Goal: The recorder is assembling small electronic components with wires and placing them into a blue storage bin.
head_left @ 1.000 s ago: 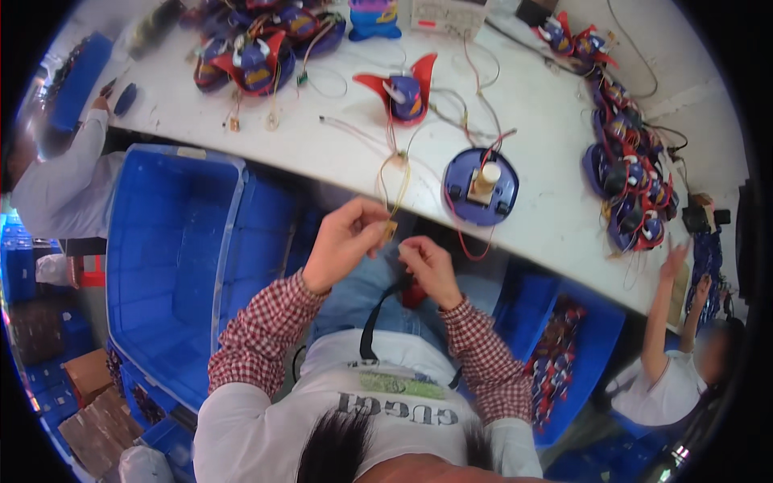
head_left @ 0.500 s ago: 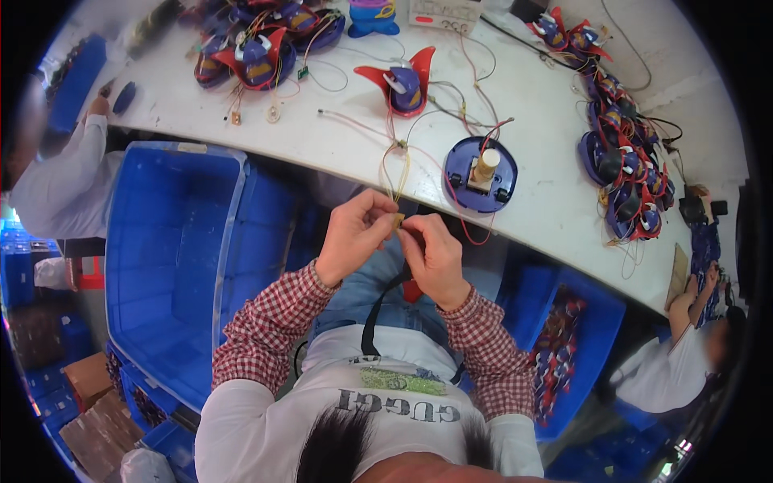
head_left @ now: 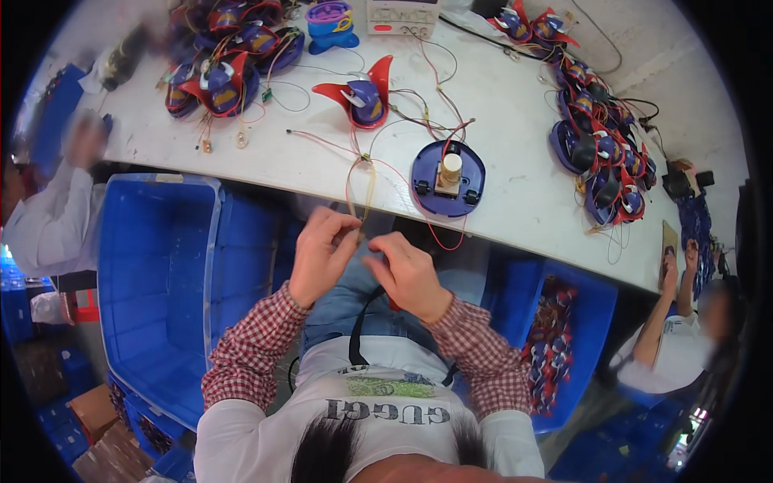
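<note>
Far left of the fingers, a co-worker in white (head_left: 52, 221) sat at the edge of the worktop (head_left: 266, 173). Nearer on that side, below the worktop, stood a large blue tub (head_left: 157, 258). Beyond the fingers to the left, a heap of purple-and-red units (head_left: 221, 80) lay with loose leads.

Left hand (head_left: 316, 259): thumb and forefinger pinched the lower end of the thin yellow wires (head_left: 371, 189), just off the worktop edge; whatever sat at the tip was mostly hidden. The wires ran up, away from the fingers, to a joint near a single red-winged unit (head_left: 365, 105). Straight beyond that, a pale box (head_left: 403, 16) with leads.

Right hand (head_left: 412, 275): thumb and forefinger parted, just beside the left fingertips, apart from them.

Right of the fingers and slightly beyond, a purple round base (head_left: 427, 165) bore a cream-coloured cylinder (head_left: 451, 167). Farther right and nearer the body, a blue bin (head_left: 592, 338) held red parts (head_left: 549, 346); well beyond, a row of similar units (head_left: 604, 149) lined the worktop.
</note>
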Tool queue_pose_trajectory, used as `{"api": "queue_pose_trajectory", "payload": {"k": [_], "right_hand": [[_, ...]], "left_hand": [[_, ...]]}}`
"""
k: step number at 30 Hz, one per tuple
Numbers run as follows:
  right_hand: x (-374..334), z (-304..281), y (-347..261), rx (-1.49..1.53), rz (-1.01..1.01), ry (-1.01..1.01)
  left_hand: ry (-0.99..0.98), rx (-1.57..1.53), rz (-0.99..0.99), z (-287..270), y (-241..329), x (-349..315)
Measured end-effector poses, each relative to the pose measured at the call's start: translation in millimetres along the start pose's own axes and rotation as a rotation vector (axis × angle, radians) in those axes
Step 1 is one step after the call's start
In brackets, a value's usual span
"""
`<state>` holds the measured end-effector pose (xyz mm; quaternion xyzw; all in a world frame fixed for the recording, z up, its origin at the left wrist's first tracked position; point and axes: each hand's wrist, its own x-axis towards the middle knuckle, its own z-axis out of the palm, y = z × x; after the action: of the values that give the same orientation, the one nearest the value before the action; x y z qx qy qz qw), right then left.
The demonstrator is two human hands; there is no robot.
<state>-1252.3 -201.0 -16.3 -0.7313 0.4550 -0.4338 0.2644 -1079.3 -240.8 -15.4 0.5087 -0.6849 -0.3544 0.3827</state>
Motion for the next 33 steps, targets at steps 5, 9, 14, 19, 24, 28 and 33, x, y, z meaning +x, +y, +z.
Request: {"api": "queue_pose_trajectory", "payload": {"k": [5,9,14,19,24,28,33], "right_hand": [[29.9,-79.6,-14.0,-0.096,0.055,0.241],[61.9,-87.9,12.2,-0.196,0.081,0.229],[69.6,-76.9,45.7,-0.299,0.042,0.126],[65.4,-74.4,51.2,-0.385,-0.053,0.062],[63.5,-94.9,36.1,-0.31,-0.247,0.199],[73.1,-148.8,55.1,-0.321,0.153,0.352],[71.1,-167.0,93.7,-0.323,0.315,0.36]], "left_hand": [[0.106,0.244,0.308,-2.7,16.9,30.6],[-0.144,0.213,0.552,53.2,21.3,88.1],[-0.21,0.3,0.508,81.8,11.6,96.2],[-0.183,0.307,0.476,84.9,5.4,94.9],[-0.15,0.266,0.489,85.0,4.2,98.5],[-0.07,0.142,0.616,68.7,11.8,85.3],[0.192,0.187,0.294,-7.8,-16.1,78.4]]}}
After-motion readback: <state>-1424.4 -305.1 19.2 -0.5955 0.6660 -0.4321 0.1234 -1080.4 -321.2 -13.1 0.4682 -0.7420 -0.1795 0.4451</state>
